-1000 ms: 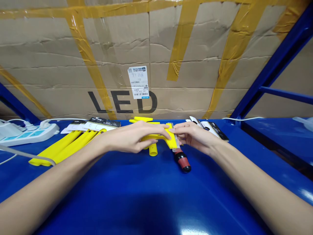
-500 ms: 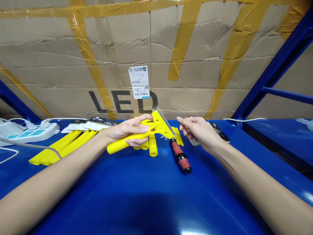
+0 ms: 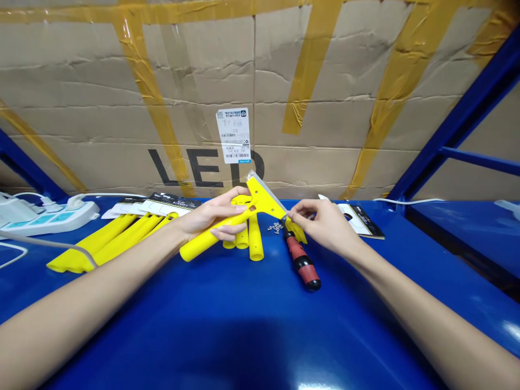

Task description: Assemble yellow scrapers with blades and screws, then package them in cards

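My left hand (image 3: pixel 223 216) is wrapped round the handle of a yellow scraper (image 3: pixel 262 196), which tilts up to the right. A metal blade (image 3: pixel 266 184) lies along the scraper's head. At the blade's lower right end, the pinched fingers of my right hand (image 3: pixel 314 216) touch the head; whether something small is between them I cannot make out. Below the head lies a red and black screwdriver (image 3: pixel 303 262). Small screws (image 3: pixel 275 227) are loose on the table beside it. Several yellow handles (image 3: pixel 255 241) lie behind the held scraper.
On the left lie yellow scraper parts (image 3: pixel 109 244) with packaging cards (image 3: pixel 168 203) and a white power strip (image 3: pixel 52 216) with cables. Another card (image 3: pixel 361 219) lies to the right. A large taped cardboard box (image 3: pixel 195 97) stands behind, with blue rack posts (image 3: pixel 455 119) at the sides.
My right hand has moved left to the lower right end of the scraper's blade. The scraper head has shifted slightly left and up in my left hand.
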{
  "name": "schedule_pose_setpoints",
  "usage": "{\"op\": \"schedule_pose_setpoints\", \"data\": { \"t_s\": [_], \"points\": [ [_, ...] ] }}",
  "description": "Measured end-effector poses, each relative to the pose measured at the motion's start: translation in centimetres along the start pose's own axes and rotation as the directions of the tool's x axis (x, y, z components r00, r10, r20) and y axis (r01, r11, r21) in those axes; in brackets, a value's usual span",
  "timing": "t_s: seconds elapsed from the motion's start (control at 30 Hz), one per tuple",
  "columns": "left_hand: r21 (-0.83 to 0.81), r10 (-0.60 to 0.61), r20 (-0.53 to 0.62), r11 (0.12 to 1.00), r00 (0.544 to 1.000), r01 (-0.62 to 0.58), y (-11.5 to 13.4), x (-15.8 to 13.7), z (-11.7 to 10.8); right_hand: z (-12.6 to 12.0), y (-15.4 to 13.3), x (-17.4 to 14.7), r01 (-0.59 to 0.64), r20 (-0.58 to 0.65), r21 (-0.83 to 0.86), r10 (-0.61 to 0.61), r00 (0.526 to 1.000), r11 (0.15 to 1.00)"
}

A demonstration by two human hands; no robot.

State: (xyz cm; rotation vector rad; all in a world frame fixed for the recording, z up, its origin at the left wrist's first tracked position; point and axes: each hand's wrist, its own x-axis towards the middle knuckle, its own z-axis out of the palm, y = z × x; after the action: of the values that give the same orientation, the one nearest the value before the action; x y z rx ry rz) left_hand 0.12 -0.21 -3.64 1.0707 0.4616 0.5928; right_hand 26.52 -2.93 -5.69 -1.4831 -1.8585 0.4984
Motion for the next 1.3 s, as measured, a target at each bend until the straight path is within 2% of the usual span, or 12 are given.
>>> {"op": "schedule_pose_setpoints", "data": {
  "t_s": [0.13, 0.27, 0.43, 0.67, 0.93, 1.1, 1.2, 1.3],
  "points": [
    [0.000, 0.068, -0.164, 0.998, 0.984, -0.069, -0.2, -0.6, 1.1, 0.5, -0.5, 0.0, 0.142, 0.095, -0.179, -0.126, 0.987, 0.974],
    [-0.005, 0.081, -0.245, 0.996, 0.966, -0.085, -0.5, -1.8, 1.9, 1.2, -1.2, 0.0, 0.257, 0.168, -0.342, -0.210, 0.963, 0.904],
    [-0.033, 0.100, -0.314, 0.993, 0.944, -0.116, -1.0, -2.8, 2.0, 2.1, -1.9, 0.0, 0.282, 0.209, -0.431, -0.209, 0.955, 0.857],
    [-0.033, 0.102, -0.310, 0.992, 0.945, -0.119, -1.2, -2.8, 1.4, 2.6, -2.0, -0.3, 0.273, 0.206, -0.507, -0.193, 0.959, 0.818],
    [-0.032, 0.098, -0.313, 0.993, 0.945, -0.113, -1.4, -2.8, 1.5, 2.9, -1.9, -0.3, 0.274, 0.251, -0.424, -0.179, 0.951, 0.863],
    [-0.020, 0.087, -0.310, 0.995, 0.947, -0.098, -1.7, -2.6, 1.8, 2.7, -1.2, -0.8, 0.300, 0.249, -0.356, -0.219, 0.943, 0.885],
    [-0.010, 0.093, -0.309, 0.995, 0.946, -0.101, -1.8, -2.6, 1.9, 2.2, -1.3, -1.1, 0.306, 0.170, -0.224, -0.272, 0.947, 0.925],
    [0.012, 0.088, -0.292, 0.996, 0.952, -0.088, -1.8, -2.6, 1.9, 1.8, -1.7, -1.2, 0.288, 0.060, 0.025, -0.289, 0.955, 0.957]
  ]
}}
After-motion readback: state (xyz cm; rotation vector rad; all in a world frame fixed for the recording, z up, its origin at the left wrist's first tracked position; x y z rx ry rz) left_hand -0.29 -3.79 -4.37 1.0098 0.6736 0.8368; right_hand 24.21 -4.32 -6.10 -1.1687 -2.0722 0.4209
